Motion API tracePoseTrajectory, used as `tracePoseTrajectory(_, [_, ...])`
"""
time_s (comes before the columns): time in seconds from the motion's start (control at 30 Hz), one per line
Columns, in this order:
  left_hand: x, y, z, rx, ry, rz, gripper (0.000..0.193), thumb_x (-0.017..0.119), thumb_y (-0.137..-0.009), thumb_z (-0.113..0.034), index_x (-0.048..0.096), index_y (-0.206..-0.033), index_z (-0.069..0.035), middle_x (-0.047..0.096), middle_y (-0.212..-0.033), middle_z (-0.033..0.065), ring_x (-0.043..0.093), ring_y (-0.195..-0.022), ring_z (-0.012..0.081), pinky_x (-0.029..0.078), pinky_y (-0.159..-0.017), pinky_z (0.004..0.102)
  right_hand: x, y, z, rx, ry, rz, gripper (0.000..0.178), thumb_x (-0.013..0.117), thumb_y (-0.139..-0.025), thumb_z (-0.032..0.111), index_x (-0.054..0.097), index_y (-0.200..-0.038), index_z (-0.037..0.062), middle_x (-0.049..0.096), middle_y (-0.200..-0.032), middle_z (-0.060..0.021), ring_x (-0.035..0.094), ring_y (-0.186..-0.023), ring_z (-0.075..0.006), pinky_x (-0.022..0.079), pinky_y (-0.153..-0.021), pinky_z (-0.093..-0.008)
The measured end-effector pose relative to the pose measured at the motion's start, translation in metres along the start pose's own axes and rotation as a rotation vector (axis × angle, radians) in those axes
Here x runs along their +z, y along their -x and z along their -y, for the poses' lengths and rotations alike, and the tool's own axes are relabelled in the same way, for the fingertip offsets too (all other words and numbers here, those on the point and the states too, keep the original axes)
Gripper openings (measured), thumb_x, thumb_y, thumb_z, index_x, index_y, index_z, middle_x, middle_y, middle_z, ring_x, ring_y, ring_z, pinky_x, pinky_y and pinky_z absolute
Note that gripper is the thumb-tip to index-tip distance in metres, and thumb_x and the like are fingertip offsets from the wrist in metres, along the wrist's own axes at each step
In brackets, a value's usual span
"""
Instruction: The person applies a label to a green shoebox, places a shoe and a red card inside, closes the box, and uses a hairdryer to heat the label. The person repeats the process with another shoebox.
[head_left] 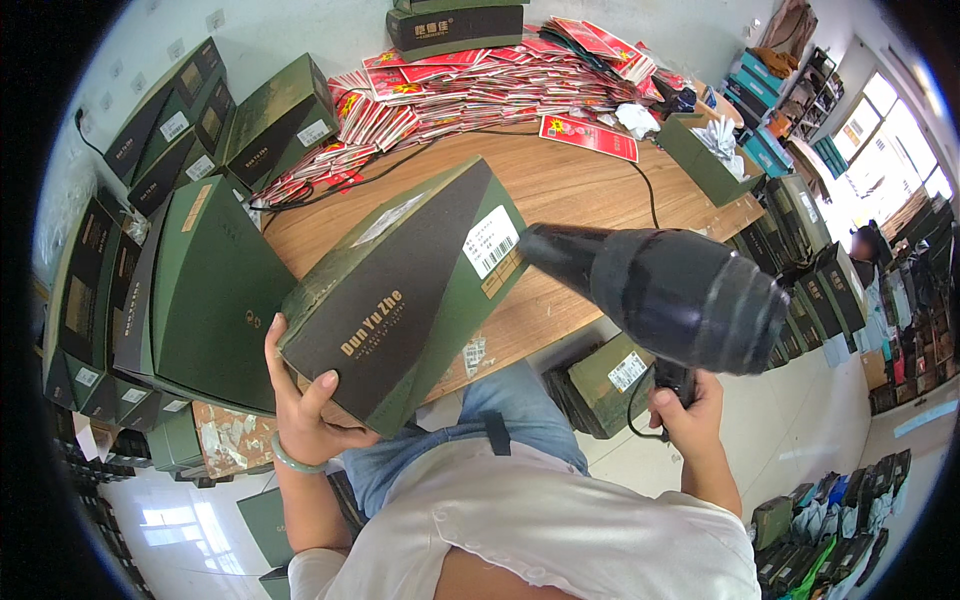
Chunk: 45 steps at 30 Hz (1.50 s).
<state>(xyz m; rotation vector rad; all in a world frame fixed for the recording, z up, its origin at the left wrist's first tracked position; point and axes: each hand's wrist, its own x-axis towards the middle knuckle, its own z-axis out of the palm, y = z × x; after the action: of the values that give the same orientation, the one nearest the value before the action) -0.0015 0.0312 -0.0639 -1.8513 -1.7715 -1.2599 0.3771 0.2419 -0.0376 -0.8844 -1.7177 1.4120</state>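
My left hand (310,405) grips the lower left end of a green and dark brown shoebox (400,290), which is tilted up over the table's near edge. A white barcode label (492,240) and a small tan label are stuck near its right end. In my right hand (688,410) is a black hair dryer (660,290), held by its handle. Its nozzle points left at the labelled end of the box, very close to it; whether they touch I cannot tell.
Similar shoeboxes (210,290) crowd the left. Red printed cards (470,95) lie heaped at the back of the wooden table (590,200), with a box (455,30) on top. A black cord crosses the tabletop. An opened box (705,165) holding paper stands at the right corner. More boxes (610,385) sit below.
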Motion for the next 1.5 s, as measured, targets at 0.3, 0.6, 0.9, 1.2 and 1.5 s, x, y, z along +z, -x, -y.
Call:
tracePoseTrajectory(0.3, [0.0,0.001,0.0,0.001,-0.005,0.001,0.106,0.09,-0.049,-0.03,0.039,-0.141,-0.038,0.012,-0.153,0.0321,0.047,-0.126,0.0494,0.043,-0.104,0.0508,0.007,-0.01,0.008,-0.031,0.057,-0.04,0.059,0.072,-0.086,0.047,0.056,-0.113,-0.0021,0.056,-0.062,-0.0049,0.052,-0.045,-0.0105,0.04,-0.04,-0.0237])
tracePoseTrajectory(0.6, [0.001,-0.001,-0.004,-0.024,0.032,-0.024,0.107,0.094,-0.043,-0.034,0.045,-0.138,-0.038,0.011,-0.152,0.0363,0.05,-0.123,0.0519,0.044,-0.104,0.0513,0.017,-0.019,0.011,-0.094,0.139,-0.058,0.063,0.071,-0.085,0.05,0.054,-0.114,-0.0032,0.056,-0.062,-0.0054,0.05,-0.044,-0.0107,0.039,-0.04,-0.0235])
tracePoseTrajectory(0.9, [0.0,0.003,-0.001,-0.039,0.025,-0.011,0.108,0.094,-0.04,-0.036,0.046,-0.137,-0.039,0.012,-0.152,0.0374,0.047,-0.124,0.0537,0.044,-0.104,0.0521,0.021,-0.025,0.026,-0.091,0.07,0.007,0.064,0.07,-0.086,0.052,0.054,-0.114,-0.0031,0.055,-0.06,-0.0049,0.051,-0.044,-0.0109,0.039,-0.041,-0.0237])
tracePoseTrajectory(1.2, [0.001,0.003,-0.001,-0.027,0.021,-0.021,0.107,0.093,-0.043,-0.031,0.044,-0.138,-0.038,0.014,-0.15,0.039,0.045,-0.126,0.055,0.044,-0.104,0.053,0.024,-0.025,0.024,-0.087,0.059,0.014,0.062,0.071,-0.086,0.049,0.054,-0.113,-0.0037,0.056,-0.063,-0.0059,0.051,-0.044,-0.0109,0.04,-0.042,-0.024])
tracePoseTrajectory(1.5, [0.0,0.001,-0.002,-0.033,0.04,-0.016,0.108,0.092,-0.043,-0.026,0.044,-0.139,-0.038,0.013,-0.151,0.0372,0.048,-0.124,0.0526,0.045,-0.104,0.051,0.023,-0.021,0.016,-0.081,0.12,-0.071,0.058,0.072,-0.085,0.047,0.055,-0.109,-0.0029,0.056,-0.062,-0.0052,0.05,-0.044,-0.0109,0.04,-0.041,-0.0235])
